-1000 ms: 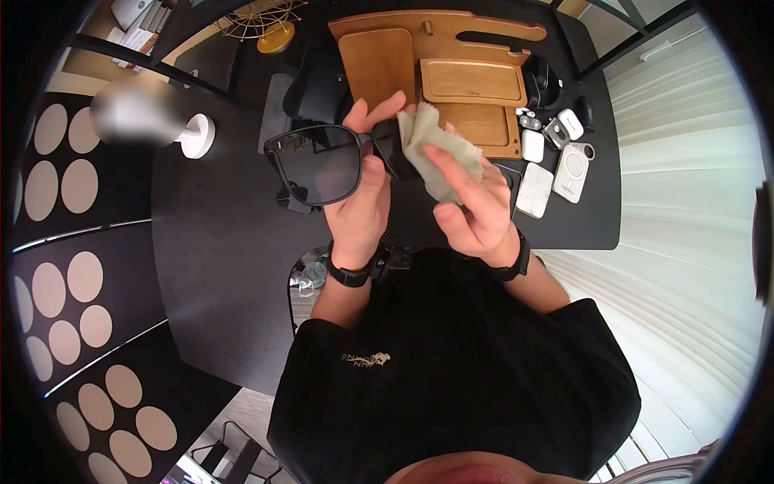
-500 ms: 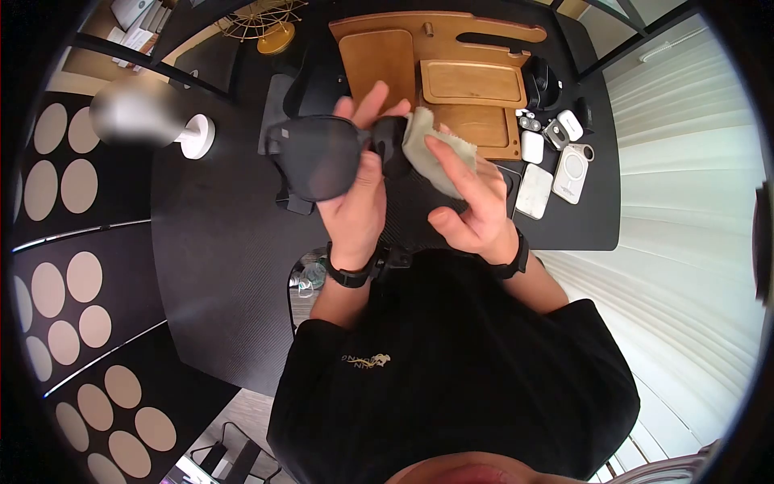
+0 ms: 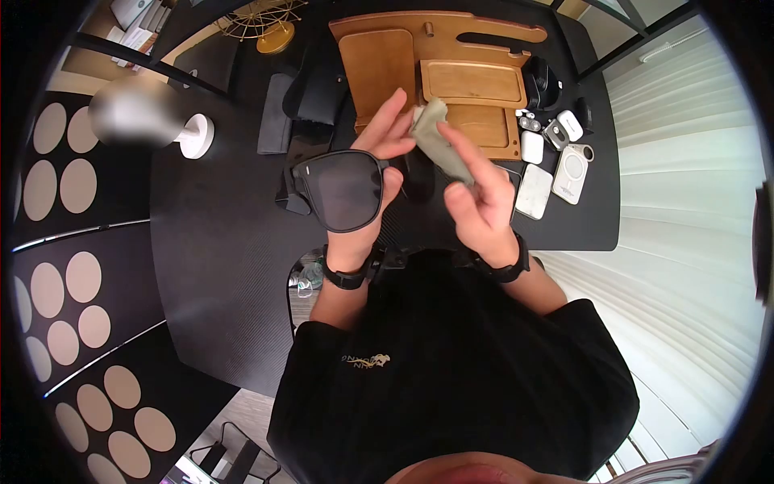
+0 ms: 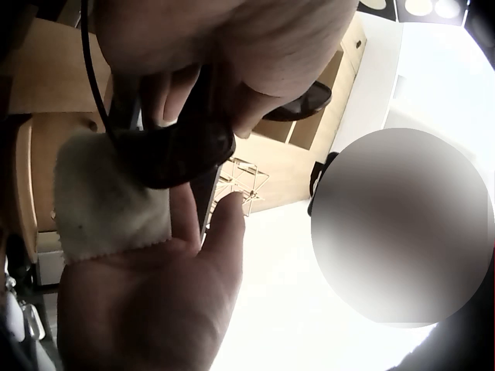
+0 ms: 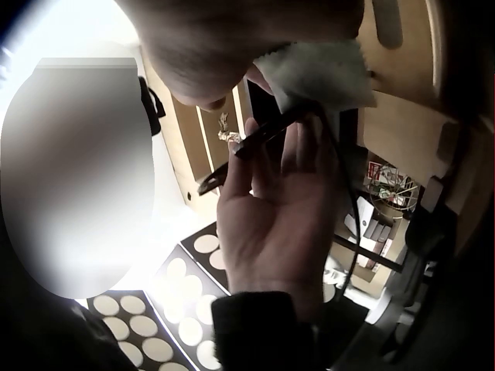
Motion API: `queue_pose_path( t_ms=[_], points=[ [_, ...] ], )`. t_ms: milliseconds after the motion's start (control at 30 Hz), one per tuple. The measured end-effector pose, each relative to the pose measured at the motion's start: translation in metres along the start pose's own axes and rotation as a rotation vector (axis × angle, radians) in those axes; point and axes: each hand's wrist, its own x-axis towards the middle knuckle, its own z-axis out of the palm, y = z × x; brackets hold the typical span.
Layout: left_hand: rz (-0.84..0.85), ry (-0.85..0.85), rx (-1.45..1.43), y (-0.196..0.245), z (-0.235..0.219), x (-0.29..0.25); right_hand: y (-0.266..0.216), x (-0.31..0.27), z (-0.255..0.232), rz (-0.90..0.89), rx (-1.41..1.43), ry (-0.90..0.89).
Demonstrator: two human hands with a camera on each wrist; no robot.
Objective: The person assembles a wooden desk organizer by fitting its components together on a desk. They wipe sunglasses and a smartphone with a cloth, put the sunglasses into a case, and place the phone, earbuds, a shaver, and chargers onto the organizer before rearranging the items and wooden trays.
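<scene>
Dark sunglasses [image 3: 347, 192] with a black frame are pinched near the bridge by the left hand [image 3: 364, 211], one large lens facing up in the head view. The right hand [image 3: 486, 206] holds a folded pale green cloth [image 3: 442, 152] at the other lens. In the left wrist view the cloth [image 4: 108, 202] lies against that lens [image 4: 182, 154], above the right palm [image 4: 151, 309]. From the right wrist the left hand [image 5: 278, 224] shows with its fingertips on the frame, under the cloth [image 5: 321, 73].
A wooden stand [image 3: 379, 64] with trays is at the back of the black table [image 3: 218, 266]. To its right lie white earbud cases [image 3: 532, 147], a marbled power bank [image 3: 534, 190] and a round-faced charger [image 3: 573, 169]. A white lamp base [image 3: 197, 135] stands left, near a grey cloth [image 3: 276, 113].
The sunglasses have turned and shifted right and toward the body, with the left hand. The cloth is folded narrower, its position nearly the same, and the right hand has moved slightly.
</scene>
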Motion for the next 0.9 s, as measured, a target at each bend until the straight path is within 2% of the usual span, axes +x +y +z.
queue_pose_path(
  t_ms=[67, 133, 167, 200, 267, 400, 533, 600, 633, 700, 900],
  points=[
    [0.001, -0.039, -0.001, 0.006, 0.001, 0.002, -0.002, 0.001, 0.0, 0.04, 0.106, 0.05],
    [-0.197, -0.071, -0.071, 0.014, 0.001, 0.003, -0.01, 0.006, -0.01, 0.416, 0.419, -0.042],
    [-0.194, -0.07, -0.071, 0.014, -0.001, 0.002, 0.009, 0.007, -0.009, 0.306, 0.571, -0.08],
    [-0.211, -0.096, -0.104, 0.013, -0.003, 0.001, 0.008, 0.008, -0.009, 0.305, 0.57, -0.081],
    [-0.229, -0.122, -0.137, 0.013, -0.003, 0.0, 0.005, 0.01, -0.009, 0.454, 0.803, -0.034],
    [-0.261, -0.099, -0.135, 0.021, 0.006, 0.003, -0.002, 0.014, -0.006, 0.517, 0.973, -0.086],
    [-0.271, -0.075, -0.079, 0.019, 0.007, 0.005, 0.001, 0.01, -0.005, 0.522, 0.971, -0.091],
    [-0.261, -0.092, -0.075, 0.014, 0.003, 0.004, 0.011, 0.005, -0.013, 0.458, 0.887, -0.328],
    [-0.253, -0.109, -0.067, 0.012, 0.002, 0.004, 0.007, 0.006, -0.011, 0.46, 0.889, -0.324],
    [-0.249, -0.107, -0.098, 0.011, 0.003, 0.004, -0.004, 0.011, -0.006, 0.395, 0.707, -0.218],
    [-0.198, -0.091, -0.179, 0.009, 0.002, 0.004, -0.004, 0.011, -0.011, 0.402, 0.705, -0.245]
  ],
)
